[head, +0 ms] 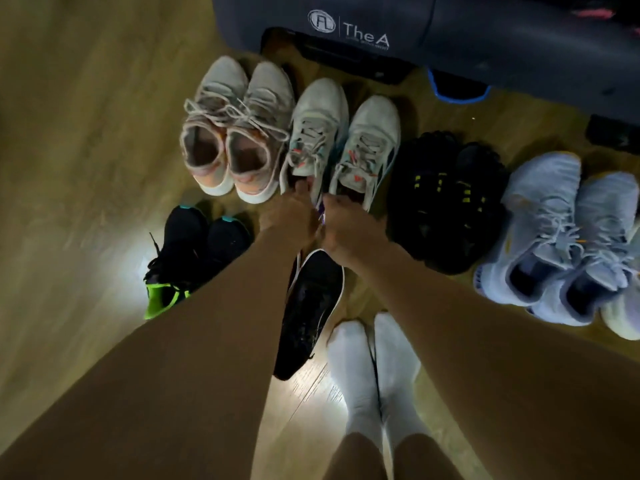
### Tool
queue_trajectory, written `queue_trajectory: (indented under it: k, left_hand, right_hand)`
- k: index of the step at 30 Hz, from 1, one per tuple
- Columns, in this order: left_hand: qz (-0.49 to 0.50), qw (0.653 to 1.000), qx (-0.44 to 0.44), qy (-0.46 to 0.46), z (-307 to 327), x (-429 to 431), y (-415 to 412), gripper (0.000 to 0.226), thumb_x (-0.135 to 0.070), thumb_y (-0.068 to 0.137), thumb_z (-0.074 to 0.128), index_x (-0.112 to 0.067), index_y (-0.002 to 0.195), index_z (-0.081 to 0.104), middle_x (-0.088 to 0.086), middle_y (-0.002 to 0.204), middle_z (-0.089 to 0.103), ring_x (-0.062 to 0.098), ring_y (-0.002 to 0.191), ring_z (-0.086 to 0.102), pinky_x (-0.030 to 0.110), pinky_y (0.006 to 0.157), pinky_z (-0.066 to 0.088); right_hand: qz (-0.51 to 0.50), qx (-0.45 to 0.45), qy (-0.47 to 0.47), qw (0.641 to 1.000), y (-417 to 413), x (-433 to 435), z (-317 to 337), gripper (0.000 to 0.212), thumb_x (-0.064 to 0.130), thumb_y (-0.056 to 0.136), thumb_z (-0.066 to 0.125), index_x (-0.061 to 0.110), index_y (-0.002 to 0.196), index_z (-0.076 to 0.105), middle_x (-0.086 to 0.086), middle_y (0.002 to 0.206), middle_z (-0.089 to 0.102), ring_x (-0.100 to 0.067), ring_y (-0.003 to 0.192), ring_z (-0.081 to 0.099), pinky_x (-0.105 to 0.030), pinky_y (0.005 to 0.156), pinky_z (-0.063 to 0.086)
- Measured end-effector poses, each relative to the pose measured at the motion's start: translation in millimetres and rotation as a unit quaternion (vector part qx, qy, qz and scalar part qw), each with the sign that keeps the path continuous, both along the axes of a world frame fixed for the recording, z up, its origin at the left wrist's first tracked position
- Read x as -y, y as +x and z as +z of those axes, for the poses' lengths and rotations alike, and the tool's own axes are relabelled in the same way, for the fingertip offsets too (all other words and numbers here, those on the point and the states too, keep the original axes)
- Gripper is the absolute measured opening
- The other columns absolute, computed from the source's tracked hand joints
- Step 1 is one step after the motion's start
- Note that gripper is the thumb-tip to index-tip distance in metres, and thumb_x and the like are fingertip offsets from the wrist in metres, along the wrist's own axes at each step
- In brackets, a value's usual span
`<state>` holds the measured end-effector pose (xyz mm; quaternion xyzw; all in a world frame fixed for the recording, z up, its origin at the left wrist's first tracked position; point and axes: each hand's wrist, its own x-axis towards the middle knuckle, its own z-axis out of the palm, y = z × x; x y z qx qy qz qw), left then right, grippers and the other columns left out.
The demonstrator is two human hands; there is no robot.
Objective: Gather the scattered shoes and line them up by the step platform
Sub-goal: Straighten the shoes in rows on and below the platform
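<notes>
— First entry?
— White pair (pixel 318 116): on the floor (pixel 86 168) near the platform (pixel 502 32), between beige pair (pixel 225 133) and black pair (pixel 446 199).
— And our fingers (pixel 300 189)?
— We note: left hand (pixel 291 214) pinches one heel, right hand (pixel 348 228) the other.

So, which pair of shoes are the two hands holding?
The white pair with red and teal accents, second from left in the row: the left hand and right hand each grip one heel.

Wooden plank floor (pixel 86 150), yellow-brown, fills the view. Plank seams visible at lower centre. Lighting dim overall. Pale glare patch (pixel 138 245) on boards left of centre; edges darker.
</notes>
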<state>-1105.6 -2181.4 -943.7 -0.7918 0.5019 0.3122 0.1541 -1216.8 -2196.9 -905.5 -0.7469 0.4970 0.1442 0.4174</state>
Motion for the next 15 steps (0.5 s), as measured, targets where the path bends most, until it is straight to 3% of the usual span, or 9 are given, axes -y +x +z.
queue_trajectory:
  k: [3,4,7,8,11,13,15]
  left_hand:
    - [-0.121,0.992,-0.017,0.019,-27,-4,8,0.035,-0.022,0.094,0.048,-0.007,0.126,0.046,0.015,0.122,0.055,0.031,0.111,0.057,0.036,0.084,0.044]
    - [-0.096,0.994,-0.045,0.009,-34,-7,9,0.030,-0.021,0.095,0.046,-0.009,0.123,0.049,0.012,0.117,0.056,0.025,0.105,0.061,0.031,0.080,0.046]
    - [0.131,0.980,-0.134,-0.061,-53,-19,1,0.010,-0.022,0.097,0.045,-0.019,0.097,0.055,-0.003,0.091,0.058,0.002,0.065,0.063,0.013,0.054,0.050]
    - [0.119,0.983,-0.128,-0.060,-57,-22,2,0.011,-0.021,0.097,0.045,-0.017,0.099,0.056,-0.003,0.091,0.059,0.005,0.068,0.063,0.013,0.055,0.051]
    - [-0.066,0.994,-0.077,0.027,-76,-31,16,0.035,-0.021,0.094,0.044,-0.006,0.125,0.050,0.014,0.116,0.060,0.028,0.107,0.059,0.031,0.088,0.047]
    - [-0.010,0.996,-0.070,0.058,-76,-32,20,0.040,-0.025,0.091,0.049,-0.007,0.127,0.050,0.013,0.119,0.060,0.030,0.111,0.057,0.035,0.089,0.045]
    - [0.093,0.983,-0.157,0.023,-63,-25,15,0.038,-0.026,0.090,0.053,-0.008,0.124,0.053,0.012,0.119,0.061,0.029,0.105,0.060,0.029,0.082,0.050]
  right_hand:
    - [0.014,-0.014,-0.026,0.999,17,0,-24,0.046,0.017,0.092,0.048,0.011,0.136,0.035,-0.014,0.127,0.049,-0.034,0.113,0.051,-0.042,0.087,0.045]
    - [0.012,-0.023,-0.032,0.999,21,-1,-29,0.050,0.016,0.092,0.048,0.011,0.139,0.031,-0.015,0.127,0.049,-0.035,0.113,0.050,-0.044,0.089,0.044]
    - [0.003,-0.040,-0.049,0.998,27,-7,-32,0.051,0.014,0.091,0.049,0.011,0.139,0.030,-0.017,0.125,0.050,-0.038,0.109,0.050,-0.045,0.087,0.043]
    - [0.003,-0.040,-0.046,0.998,27,-9,-31,0.050,0.015,0.092,0.050,0.011,0.138,0.031,-0.016,0.126,0.049,-0.038,0.109,0.050,-0.045,0.087,0.043]
    - [0.012,-0.035,-0.016,0.999,23,-11,-27,0.048,0.016,0.091,0.052,0.011,0.135,0.034,-0.014,0.127,0.047,-0.037,0.111,0.049,-0.043,0.088,0.042]
    - [0.025,-0.033,0.001,0.999,21,-8,-22,0.050,0.014,0.089,0.055,0.012,0.135,0.034,-0.013,0.128,0.046,-0.036,0.113,0.049,-0.042,0.090,0.042]
    - [0.037,-0.031,0.020,0.999,20,-6,-18,0.052,0.012,0.088,0.056,0.011,0.136,0.034,-0.013,0.130,0.045,-0.037,0.114,0.049,-0.043,0.091,0.041]
